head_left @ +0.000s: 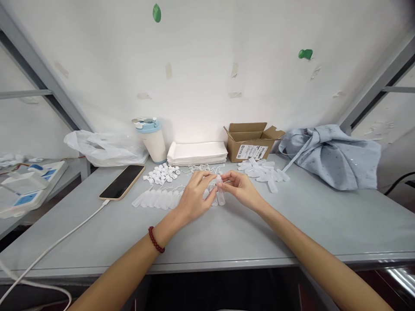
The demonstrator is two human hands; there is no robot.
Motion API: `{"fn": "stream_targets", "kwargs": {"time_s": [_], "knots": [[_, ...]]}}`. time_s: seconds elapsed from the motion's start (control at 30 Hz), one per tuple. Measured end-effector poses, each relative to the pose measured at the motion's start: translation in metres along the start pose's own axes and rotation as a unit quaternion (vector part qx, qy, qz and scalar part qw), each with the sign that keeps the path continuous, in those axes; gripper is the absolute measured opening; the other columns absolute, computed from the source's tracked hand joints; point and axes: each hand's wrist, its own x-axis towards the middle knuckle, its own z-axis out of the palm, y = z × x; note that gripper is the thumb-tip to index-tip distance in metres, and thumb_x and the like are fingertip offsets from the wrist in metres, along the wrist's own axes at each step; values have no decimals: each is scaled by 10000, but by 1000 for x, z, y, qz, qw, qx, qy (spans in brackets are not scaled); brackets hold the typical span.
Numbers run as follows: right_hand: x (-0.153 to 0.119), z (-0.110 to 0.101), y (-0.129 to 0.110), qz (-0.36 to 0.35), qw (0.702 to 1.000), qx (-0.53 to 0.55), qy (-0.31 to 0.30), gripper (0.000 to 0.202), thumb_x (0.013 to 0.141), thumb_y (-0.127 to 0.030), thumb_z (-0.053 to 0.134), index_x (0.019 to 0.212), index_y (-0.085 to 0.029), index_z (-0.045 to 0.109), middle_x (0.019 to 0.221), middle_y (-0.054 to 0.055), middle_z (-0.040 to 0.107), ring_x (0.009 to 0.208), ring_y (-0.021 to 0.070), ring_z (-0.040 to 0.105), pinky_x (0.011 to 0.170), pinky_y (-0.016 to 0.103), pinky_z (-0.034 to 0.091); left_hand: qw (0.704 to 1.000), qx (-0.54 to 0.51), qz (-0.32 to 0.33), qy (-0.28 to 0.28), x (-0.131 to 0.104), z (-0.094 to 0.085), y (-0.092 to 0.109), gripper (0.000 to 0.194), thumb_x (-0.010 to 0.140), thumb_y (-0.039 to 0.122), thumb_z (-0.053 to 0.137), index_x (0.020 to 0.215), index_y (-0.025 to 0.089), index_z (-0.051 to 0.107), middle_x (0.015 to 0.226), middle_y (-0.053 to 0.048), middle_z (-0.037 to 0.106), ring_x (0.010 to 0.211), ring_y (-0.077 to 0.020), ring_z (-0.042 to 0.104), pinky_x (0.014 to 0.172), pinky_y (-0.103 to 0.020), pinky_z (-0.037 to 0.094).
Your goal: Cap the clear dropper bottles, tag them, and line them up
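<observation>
Forearms (129, 268) cross the counter's (246, 246) front edge, hands meeting at a translucent tube

The white cable (65, 236) runs from the front-left corner to a phone (122, 183) toward the left edge. Mid-counter, the right hand (241, 186) has its thumb and fingertips closed on the top of the upright tube (221, 197); the left hand (197, 193) curves beside it, whether gripping I cannot tell. A row of tubes (157, 198) extends leftward from under the left hand. Behind lie white caps (162, 173), thin white cords (202, 168) and, to the right, loose tubes (263, 172). Along the back edge, left to right: plastic bag (105, 149), cup (154, 144), white stack (197, 153), open cardboard box (251, 149), blue cloth (337, 157).
</observation>
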Motion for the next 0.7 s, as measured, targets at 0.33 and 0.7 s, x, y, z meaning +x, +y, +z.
{"fn": "stream_targets", "kwargs": {"time_s": [0.33,0.7], "knots": [[0,-2,-5,26,999,19,13,276,680,-373,713,776,-180,540,725,19,650,742,226,689,651,337,521,996,-15,74,-54,4,3,-4,400,825,254,604,1207,197,498,1205,-118,570,1160,-261,487,968,-477,436],[7,-28,-12,82,979,-179,-47,172,756,-318,603,705,-156,577,644,15,620,631,149,625,562,244,470,994,-32,41,-98,7,20,0,391,788,295,655,1143,174,545,1140,-108,609,1101,-265,512,930,-464,462]]}}
